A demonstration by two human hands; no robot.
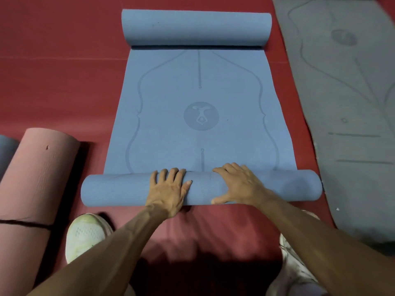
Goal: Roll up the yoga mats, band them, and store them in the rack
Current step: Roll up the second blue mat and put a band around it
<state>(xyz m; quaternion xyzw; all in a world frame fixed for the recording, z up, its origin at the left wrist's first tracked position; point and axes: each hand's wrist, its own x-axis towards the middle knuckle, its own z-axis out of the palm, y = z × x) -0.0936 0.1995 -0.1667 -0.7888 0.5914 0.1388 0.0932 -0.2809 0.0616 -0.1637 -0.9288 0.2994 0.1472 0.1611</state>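
A blue yoga mat (198,133) lies on the red floor in front of me, printed with curved lines and a round emblem. Its near end is rolled into a tube (119,192) about as thick as my palms. Its far end is curled into a second roll (196,28). My left hand (170,189) and my right hand (237,184) lie side by side on top of the near roll, fingers spread over its front, thumbs toward me. A pink rolled mat (32,189) with a dark band (23,223) around it lies at the left.
A grey mat (350,107) lies flat on the floor at the right, close to the blue mat's edge. The end of another blue-grey roll (5,152) shows at the far left. My white shoes (85,236) stand either side of my arms. No rack is in view.
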